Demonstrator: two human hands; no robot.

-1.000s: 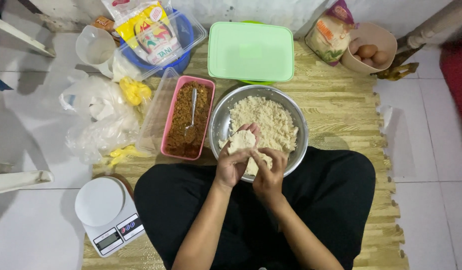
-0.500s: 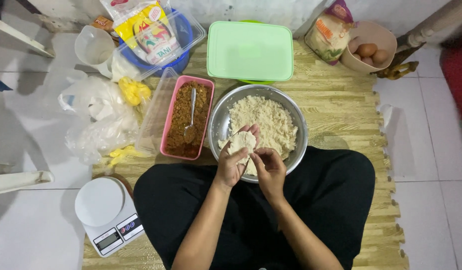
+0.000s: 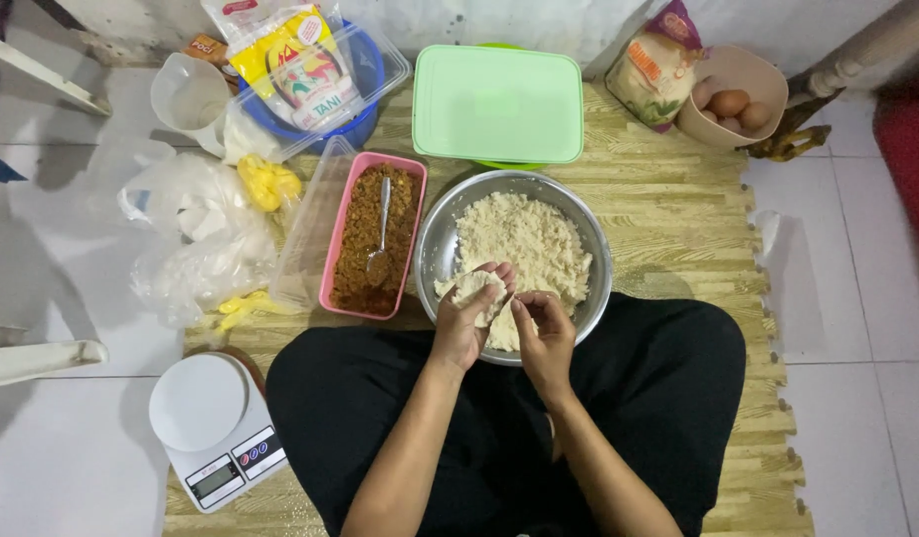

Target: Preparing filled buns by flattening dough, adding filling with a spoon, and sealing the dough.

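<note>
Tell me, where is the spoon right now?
In the head view, the spoon lies in the pink tray of brown filling, left of the metal bowl of white dough, its handle pointing away from the person.

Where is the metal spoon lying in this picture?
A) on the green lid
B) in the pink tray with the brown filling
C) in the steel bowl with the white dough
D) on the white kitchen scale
B: the spoon lies in the pink tray, its bowl sunk in the brown filling.
</note>
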